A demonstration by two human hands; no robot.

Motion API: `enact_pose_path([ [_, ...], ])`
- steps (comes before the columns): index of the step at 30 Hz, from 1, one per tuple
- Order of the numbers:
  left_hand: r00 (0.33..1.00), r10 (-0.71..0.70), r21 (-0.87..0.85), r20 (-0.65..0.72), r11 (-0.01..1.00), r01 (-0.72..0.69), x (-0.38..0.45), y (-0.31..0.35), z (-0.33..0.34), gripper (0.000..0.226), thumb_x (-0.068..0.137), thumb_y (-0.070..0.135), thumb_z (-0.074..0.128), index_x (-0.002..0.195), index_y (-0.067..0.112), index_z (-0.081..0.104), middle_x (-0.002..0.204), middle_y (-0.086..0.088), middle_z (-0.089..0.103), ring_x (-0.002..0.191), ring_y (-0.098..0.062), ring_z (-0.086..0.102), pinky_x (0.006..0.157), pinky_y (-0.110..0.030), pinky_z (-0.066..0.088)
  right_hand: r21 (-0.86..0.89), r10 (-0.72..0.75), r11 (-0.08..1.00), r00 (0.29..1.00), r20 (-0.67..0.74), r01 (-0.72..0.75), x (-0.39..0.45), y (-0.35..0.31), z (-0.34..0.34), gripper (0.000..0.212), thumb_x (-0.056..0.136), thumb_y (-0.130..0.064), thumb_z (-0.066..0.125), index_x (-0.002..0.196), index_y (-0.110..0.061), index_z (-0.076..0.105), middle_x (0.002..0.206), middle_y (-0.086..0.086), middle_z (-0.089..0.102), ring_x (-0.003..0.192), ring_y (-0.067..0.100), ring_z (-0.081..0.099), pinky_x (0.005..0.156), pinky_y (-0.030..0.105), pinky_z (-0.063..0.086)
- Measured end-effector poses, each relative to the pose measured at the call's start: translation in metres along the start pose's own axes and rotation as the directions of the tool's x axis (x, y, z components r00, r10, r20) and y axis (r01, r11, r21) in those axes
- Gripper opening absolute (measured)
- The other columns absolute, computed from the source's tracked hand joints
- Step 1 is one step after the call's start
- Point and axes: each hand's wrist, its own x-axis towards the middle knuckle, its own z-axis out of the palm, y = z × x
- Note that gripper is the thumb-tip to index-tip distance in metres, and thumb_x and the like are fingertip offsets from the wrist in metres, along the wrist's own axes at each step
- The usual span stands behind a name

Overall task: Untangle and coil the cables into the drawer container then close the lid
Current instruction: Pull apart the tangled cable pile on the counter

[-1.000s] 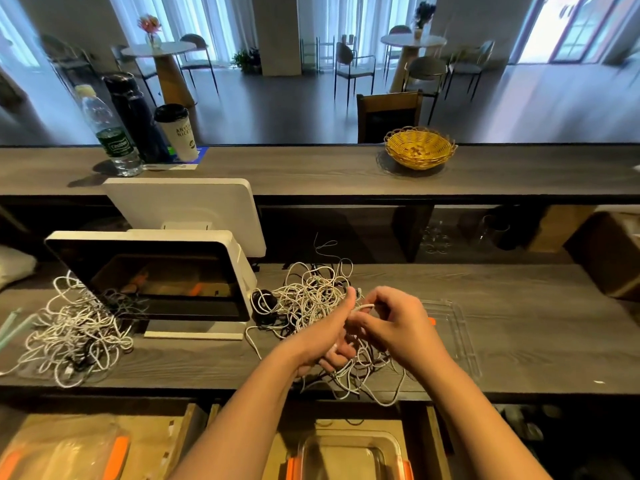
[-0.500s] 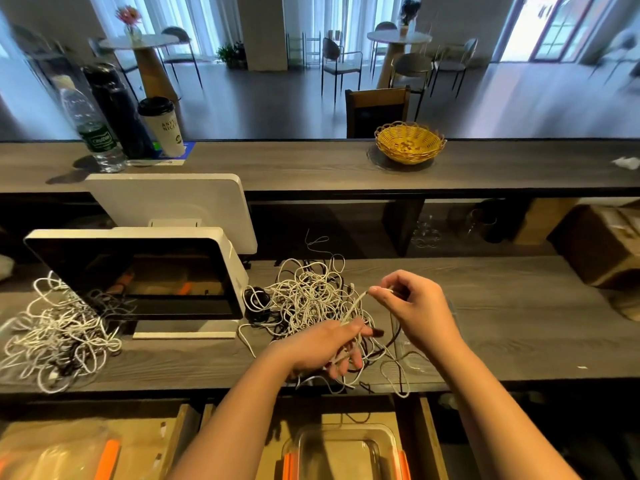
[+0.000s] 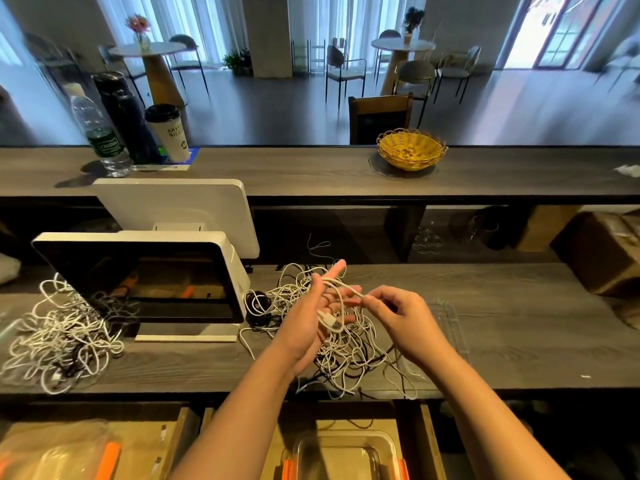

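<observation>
A tangle of white and dark cables [image 3: 346, 355] lies on the grey counter in front of me. My left hand [image 3: 308, 323] is raised above it, fingers straight and spread. One white cable [image 3: 341, 289] loops around those fingers, and its plug [image 3: 329, 322] lies against the palm. My right hand [image 3: 401, 320] pinches the same cable just right of the left fingertips. A clear lid [image 3: 450, 327] lies flat on the counter behind my right hand. The clear container [image 3: 346, 452] with orange clips sits in the open drawer below.
A second cable tangle [image 3: 59, 334] lies at the left of the counter, beside a white terminal screen [image 3: 145, 278]. On the upper shelf stand a water bottle [image 3: 100, 133], a dark flask, a paper cup [image 3: 169, 133] and a yellow basket [image 3: 410, 150]. Another clear container [image 3: 52, 452] sits at lower left.
My left hand has risen from the tangle and straightened its fingers. The white cable is now looped around them, and my right hand has moved in close to the left fingertips.
</observation>
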Motion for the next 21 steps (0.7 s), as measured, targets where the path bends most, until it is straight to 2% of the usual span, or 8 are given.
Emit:
enact_pose_path([
  [3,0.997,0.037,-0.074,-0.062,0.996,-0.041,0.004,-0.001,0.004,0.049,0.105,0.052,0.020,0.139,0.037,0.052,0.122,-0.009,0.071,0.117,-0.022,0.066,0.097,-0.036,0.050,0.031,0.001,1.000,0.996,0.084,-0.004,0.000,-0.002,0.004,0.016,0.094,-0.043,0.060,0.087,-0.039,0.074,0.076,0.013,0.066,0.061,0.017,0.051,0.058,0.035,0.041],
  [6,0.994,0.053,-0.158,-0.100,0.985,-0.068,0.008,-0.003,0.010,0.050,0.106,0.052,0.021,0.137,0.034,0.055,0.105,-0.010,0.073,0.098,-0.020,0.069,0.088,-0.033,0.053,0.031,0.002,1.000,0.994,0.112,-0.005,0.000,-0.004,0.008,0.018,0.094,-0.040,0.059,0.087,-0.032,0.074,0.076,0.006,0.069,0.065,0.023,0.058,0.061,0.038,0.046],
  [8,0.991,0.055,-0.264,-0.121,0.961,-0.086,0.011,-0.003,0.012,0.050,0.106,0.052,0.022,0.136,0.031,0.056,0.087,-0.007,0.067,0.080,-0.017,0.064,0.080,-0.032,0.052,0.007,0.022,1.000,0.990,0.139,-0.023,0.001,-0.004,0.009,0.020,0.097,-0.033,0.059,0.083,-0.028,0.072,0.068,0.003,0.063,0.058,0.013,0.050,0.058,0.033,0.040],
  [11,0.981,0.061,-0.383,-0.186,0.915,-0.130,0.018,-0.004,0.010,0.052,0.107,0.051,0.023,0.137,0.026,0.057,0.073,-0.002,0.055,0.066,-0.012,0.052,0.074,-0.032,0.047,-0.068,0.062,0.996,0.977,0.204,-0.049,0.001,-0.003,0.011,0.023,0.098,-0.034,0.057,0.080,-0.025,0.069,0.061,-0.007,0.054,0.053,0.005,0.042,0.054,0.027,0.035],
  [14,0.972,0.043,-0.429,-0.233,0.892,-0.142,0.023,-0.004,0.007,0.052,0.107,0.051,0.024,0.139,0.025,0.056,0.070,0.001,0.047,0.060,-0.010,0.042,0.066,-0.028,0.039,-0.089,0.092,0.993,0.972,0.216,-0.074,-0.001,-0.004,0.014,0.024,0.098,-0.033,0.057,0.078,-0.026,0.068,0.054,-0.011,0.050,0.048,0.002,0.039,0.051,0.025,0.033],
  [16,0.968,0.032,-0.452,-0.251,0.880,-0.146,0.025,-0.003,0.009,0.052,0.107,0.051,0.025,0.140,0.024,0.055,0.068,0.002,0.044,0.058,-0.009,0.036,0.061,-0.027,0.031,-0.104,0.105,0.991,0.970,0.221,-0.084,-0.001,-0.005,0.017,0.025,0.099,-0.031,0.057,0.079,-0.020,0.068,0.052,-0.010,0.047,0.045,0.001,0.036,0.049,0.024,0.031],
  [18,0.961,0.031,-0.457,-0.274,0.875,-0.158,0.027,-0.003,0.010,0.052,0.107,0.051,0.025,0.139,0.023,0.055,0.066,0.003,0.042,0.057,-0.009,0.032,0.058,-0.026,0.026,-0.139,0.112,0.987,0.963,0.246,-0.079,-0.001,-0.007,0.018,0.027,0.100,-0.031,0.055,0.086,-0.013,0.070,0.056,-0.008,0.048,0.042,0.001,0.035,0.045,0.020,0.030],
  [21,0.951,0.040,-0.414,-0.307,0.894,-0.172,0.030,-0.004,0.012,0.052,0.107,0.050,0.025,0.137,0.022,0.057,0.066,0.004,0.041,0.056,-0.008,0.030,0.055,-0.025,0.025,-0.192,0.113,0.980,0.953,0.280,-0.060,-0.001,-0.010,0.020,0.026,0.100,-0.031,0.054,0.092,-0.013,0.071,0.061,-0.006,0.051,0.043,0.001,0.036,0.042,0.015,0.029],
])
